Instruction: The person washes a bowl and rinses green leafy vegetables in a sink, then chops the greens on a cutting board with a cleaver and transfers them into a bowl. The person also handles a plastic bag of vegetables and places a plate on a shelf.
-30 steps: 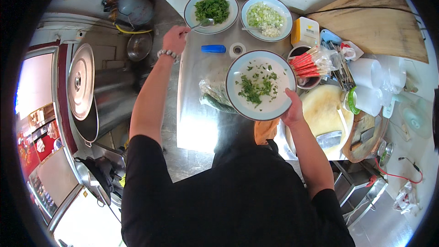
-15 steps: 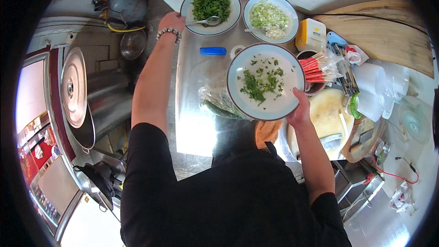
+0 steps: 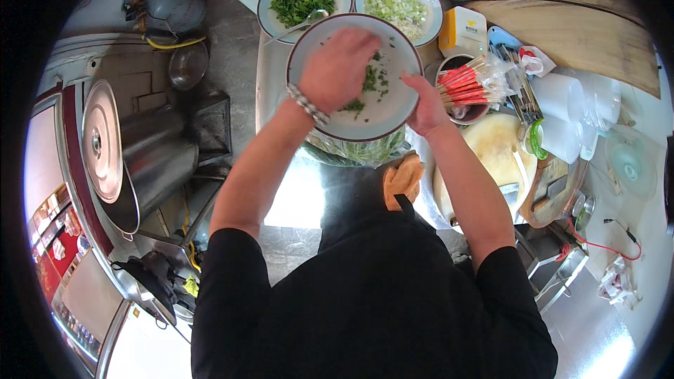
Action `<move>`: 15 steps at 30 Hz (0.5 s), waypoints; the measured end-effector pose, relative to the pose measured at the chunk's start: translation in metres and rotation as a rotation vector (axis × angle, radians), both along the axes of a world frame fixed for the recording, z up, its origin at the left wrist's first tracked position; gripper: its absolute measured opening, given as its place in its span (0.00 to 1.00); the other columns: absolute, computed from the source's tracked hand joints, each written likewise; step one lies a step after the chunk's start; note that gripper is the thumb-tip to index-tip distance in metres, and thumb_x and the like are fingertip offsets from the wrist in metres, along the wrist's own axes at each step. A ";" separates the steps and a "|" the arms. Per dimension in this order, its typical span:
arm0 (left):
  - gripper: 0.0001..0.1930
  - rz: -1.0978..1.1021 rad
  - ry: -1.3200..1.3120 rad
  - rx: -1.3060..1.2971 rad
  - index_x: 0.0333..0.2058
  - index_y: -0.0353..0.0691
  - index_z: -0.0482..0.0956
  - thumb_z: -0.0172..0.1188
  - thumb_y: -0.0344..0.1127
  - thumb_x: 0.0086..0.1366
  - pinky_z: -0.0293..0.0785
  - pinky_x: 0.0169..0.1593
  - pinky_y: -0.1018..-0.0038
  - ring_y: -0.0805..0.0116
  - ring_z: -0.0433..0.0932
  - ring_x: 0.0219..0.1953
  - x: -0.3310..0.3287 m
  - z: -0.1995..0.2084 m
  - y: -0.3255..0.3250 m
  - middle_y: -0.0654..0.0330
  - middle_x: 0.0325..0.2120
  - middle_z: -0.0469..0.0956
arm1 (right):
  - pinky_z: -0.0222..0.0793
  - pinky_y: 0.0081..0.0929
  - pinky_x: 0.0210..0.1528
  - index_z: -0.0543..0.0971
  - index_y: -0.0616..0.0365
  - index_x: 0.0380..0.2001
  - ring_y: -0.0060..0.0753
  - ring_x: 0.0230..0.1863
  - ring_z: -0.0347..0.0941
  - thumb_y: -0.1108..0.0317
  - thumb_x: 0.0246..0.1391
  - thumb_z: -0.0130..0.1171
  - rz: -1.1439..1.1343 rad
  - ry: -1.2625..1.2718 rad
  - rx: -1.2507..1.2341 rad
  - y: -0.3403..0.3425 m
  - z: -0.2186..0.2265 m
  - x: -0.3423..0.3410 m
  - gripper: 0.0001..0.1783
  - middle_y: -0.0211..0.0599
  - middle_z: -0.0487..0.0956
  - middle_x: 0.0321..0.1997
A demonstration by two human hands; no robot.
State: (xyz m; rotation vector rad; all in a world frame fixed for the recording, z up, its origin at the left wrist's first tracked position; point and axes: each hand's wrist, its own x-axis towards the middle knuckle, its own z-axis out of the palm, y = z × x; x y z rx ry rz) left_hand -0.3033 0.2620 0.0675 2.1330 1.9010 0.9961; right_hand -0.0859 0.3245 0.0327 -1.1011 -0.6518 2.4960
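Note:
A white plate (image 3: 395,114) with a dark rim is held up over the counter, bits of chopped green herb (image 3: 371,78) scattered across it. My right hand (image 3: 426,107) grips its right edge, thumb on top of the rim. Over the left part of the plate reaches my left hand (image 3: 342,67), a beaded bracelet (image 3: 309,105) on its wrist; its fingers are blurred and partly hidden, pointing to the upper right. Just behind stand a plate of chopped herbs (image 3: 302,0) with a metal spoon (image 3: 315,20) and a plate of chopped scallion (image 3: 394,7).
Bagged greens (image 3: 358,151) lie under the held plate. To the right are a pot of red-wrapped sticks (image 3: 469,85), a round cutting board (image 3: 481,161), an orange cloth (image 3: 402,181), a yellow-and-white box (image 3: 463,30) and stacked plastic tubs (image 3: 559,98). Large metal pots (image 3: 151,158) stand at left.
My left hand has left the spoon at the herb plate and come over the held plate. That plate has moved left and up in the view, with my right hand still on its edge.

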 end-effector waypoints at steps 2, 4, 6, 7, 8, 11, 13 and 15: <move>0.16 -0.099 0.006 -0.227 0.43 0.39 0.82 0.57 0.23 0.55 0.78 0.52 0.62 0.54 0.76 0.54 0.008 -0.011 -0.014 0.56 0.51 0.78 | 0.78 0.34 0.54 0.75 0.58 0.59 0.35 0.51 0.81 0.53 0.62 0.58 -0.026 -0.014 0.005 0.001 0.008 -0.012 0.27 0.38 0.82 0.53; 0.14 -0.182 0.044 -0.370 0.40 0.39 0.82 0.57 0.22 0.54 0.79 0.51 0.62 0.56 0.76 0.54 0.005 -0.025 -0.030 0.59 0.48 0.78 | 0.78 0.34 0.54 0.75 0.59 0.58 0.35 0.50 0.81 0.53 0.62 0.59 0.006 -0.028 0.025 0.005 0.014 -0.016 0.27 0.38 0.83 0.51; 0.14 -0.129 0.054 -0.231 0.40 0.40 0.82 0.57 0.23 0.54 0.79 0.51 0.62 0.56 0.76 0.53 -0.011 -0.025 -0.036 0.60 0.45 0.78 | 0.78 0.34 0.53 0.76 0.59 0.57 0.35 0.48 0.82 0.51 0.60 0.60 0.026 -0.049 0.031 0.009 0.012 -0.021 0.28 0.38 0.83 0.50; 0.14 -0.102 0.057 -0.163 0.40 0.40 0.82 0.57 0.23 0.54 0.79 0.51 0.62 0.55 0.76 0.52 -0.018 -0.023 -0.037 0.60 0.44 0.78 | 0.76 0.34 0.55 0.75 0.59 0.58 0.35 0.51 0.81 0.51 0.61 0.60 0.039 -0.069 0.051 0.012 0.010 -0.022 0.29 0.38 0.82 0.52; 0.15 -0.056 0.064 -0.074 0.42 0.40 0.81 0.57 0.23 0.55 0.79 0.50 0.60 0.54 0.77 0.51 -0.029 -0.014 -0.032 0.58 0.44 0.77 | 0.75 0.35 0.57 0.74 0.59 0.60 0.35 0.53 0.79 0.51 0.61 0.59 0.056 -0.086 0.064 0.014 0.008 -0.024 0.30 0.38 0.81 0.54; 0.16 0.238 0.221 -0.142 0.43 0.38 0.80 0.56 0.24 0.55 0.78 0.50 0.62 0.53 0.77 0.50 -0.040 -0.011 -0.017 0.55 0.44 0.77 | 0.75 0.36 0.57 0.75 0.60 0.58 0.35 0.53 0.79 0.52 0.60 0.61 0.072 -0.099 0.124 0.022 0.000 -0.039 0.29 0.39 0.82 0.53; 0.18 0.250 0.156 -0.296 0.47 0.35 0.78 0.54 0.24 0.57 0.78 0.51 0.59 0.48 0.77 0.50 -0.041 -0.038 -0.016 0.50 0.46 0.76 | 0.76 0.34 0.52 0.77 0.59 0.54 0.34 0.50 0.80 0.53 0.57 0.64 0.083 -0.127 0.183 0.035 -0.012 -0.056 0.27 0.38 0.82 0.50; 0.18 0.237 0.014 -0.426 0.48 0.35 0.78 0.53 0.24 0.57 0.77 0.52 0.58 0.45 0.78 0.49 -0.042 -0.056 -0.012 0.49 0.47 0.76 | 0.76 0.33 0.51 0.78 0.59 0.52 0.33 0.50 0.79 0.55 0.56 0.65 0.113 -0.122 0.215 0.054 -0.013 -0.073 0.26 0.38 0.82 0.49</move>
